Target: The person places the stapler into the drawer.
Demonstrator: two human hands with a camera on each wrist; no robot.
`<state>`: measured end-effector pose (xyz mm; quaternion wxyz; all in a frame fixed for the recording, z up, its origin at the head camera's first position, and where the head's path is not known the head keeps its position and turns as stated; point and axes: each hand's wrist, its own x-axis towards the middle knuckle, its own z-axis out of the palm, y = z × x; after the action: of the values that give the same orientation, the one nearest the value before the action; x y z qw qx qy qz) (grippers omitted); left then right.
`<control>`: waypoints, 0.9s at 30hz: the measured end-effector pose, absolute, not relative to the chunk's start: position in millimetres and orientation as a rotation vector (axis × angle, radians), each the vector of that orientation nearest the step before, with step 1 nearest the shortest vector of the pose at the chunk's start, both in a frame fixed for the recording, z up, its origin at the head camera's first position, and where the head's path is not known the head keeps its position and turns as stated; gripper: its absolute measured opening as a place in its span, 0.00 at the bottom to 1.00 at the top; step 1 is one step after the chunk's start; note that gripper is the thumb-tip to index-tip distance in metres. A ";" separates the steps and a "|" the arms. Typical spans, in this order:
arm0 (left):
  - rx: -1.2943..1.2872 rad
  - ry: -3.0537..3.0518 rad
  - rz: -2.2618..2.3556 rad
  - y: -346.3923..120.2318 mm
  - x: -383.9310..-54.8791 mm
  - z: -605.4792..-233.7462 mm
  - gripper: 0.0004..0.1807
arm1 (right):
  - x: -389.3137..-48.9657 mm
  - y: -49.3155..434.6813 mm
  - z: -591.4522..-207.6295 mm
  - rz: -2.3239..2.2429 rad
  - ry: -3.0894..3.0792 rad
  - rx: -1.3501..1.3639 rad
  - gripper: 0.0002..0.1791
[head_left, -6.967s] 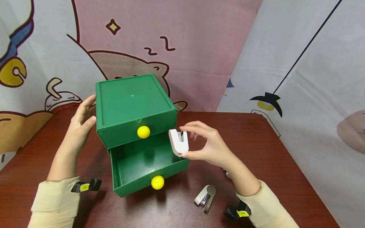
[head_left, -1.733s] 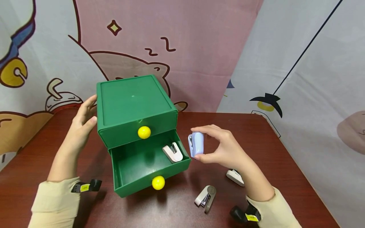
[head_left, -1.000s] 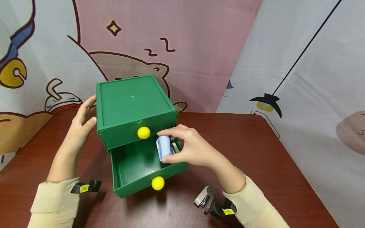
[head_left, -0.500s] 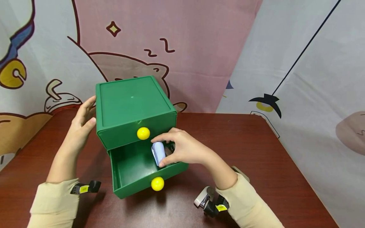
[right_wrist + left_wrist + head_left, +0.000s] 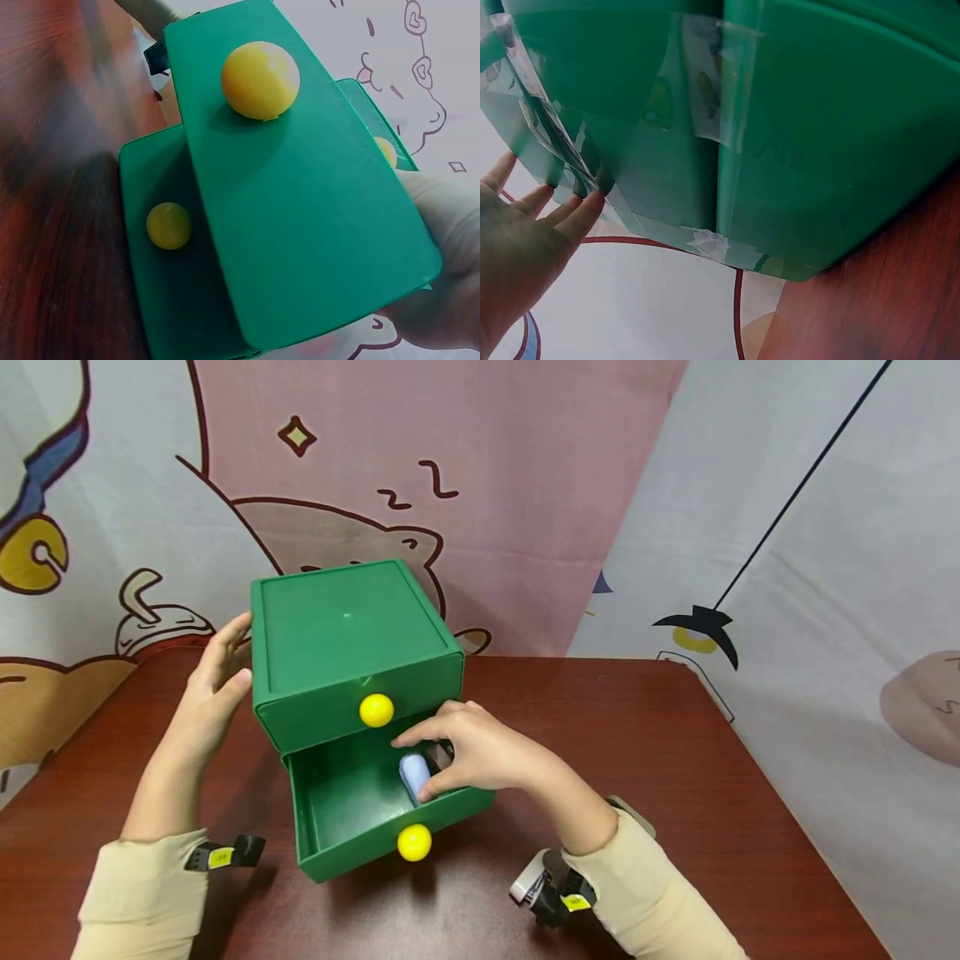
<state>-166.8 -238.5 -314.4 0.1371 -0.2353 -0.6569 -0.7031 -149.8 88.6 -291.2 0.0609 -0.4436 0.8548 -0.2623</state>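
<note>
A green drawer cabinet (image 5: 345, 627) stands on the table with its middle drawer (image 5: 330, 818) pulled out. Inside that drawer, toward its right part, lies a light-blue mini stapler (image 5: 414, 775). My right hand (image 5: 480, 747) reaches in over it, thumb beside the stapler and forefinger spread apart from it. Behind those fingers a dark bit of another item shows, mostly hidden. My left hand (image 5: 213, 685) rests its fingertips against the cabinet's left side; in the left wrist view its straight fingers (image 5: 581, 221) touch the taped green wall.
A white-and-grey stapler (image 5: 528, 878) lies on the table in front, partly covered by the right wrist strap (image 5: 562, 897). Another stapler (image 5: 632, 814) peeks out behind the right sleeve. The right wrist view shows a lower drawer with a yellow knob (image 5: 169, 226).
Seven seconds ago my right hand held a white stapler, later seen in the drawer. It then brought the blue stapler over, lowered it into the drawer, and its fingers have spread off it.
</note>
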 end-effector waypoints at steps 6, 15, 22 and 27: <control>-0.657 -1.936 -2.019 -238.4 -166.4 -313.9 0.33 | -149.3 93.9 -293.4 -1.011 2.525 -1.300 0.28; -0.646 -1.940 -2.016 -236.9 -166.3 -312.2 0.34 | -139.9 120.3 -300.8 -1.441 2.516 -1.379 0.25; -0.637 -1.939 -2.020 -237.7 -165.7 -312.9 0.34 | -130.7 146.8 -309.4 -1.541 2.560 -1.360 0.25; -0.658 -1.925 -2.027 -239.1 -166.4 -314.6 0.34 | -122.8 164.4 -317.5 -1.556 2.590 -1.337 0.26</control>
<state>-166.4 -239.1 -314.6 0.1343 -0.2272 -0.6642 -0.6994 -122.8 164.4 -317.5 -0.0813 -0.4033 0.7812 -0.4695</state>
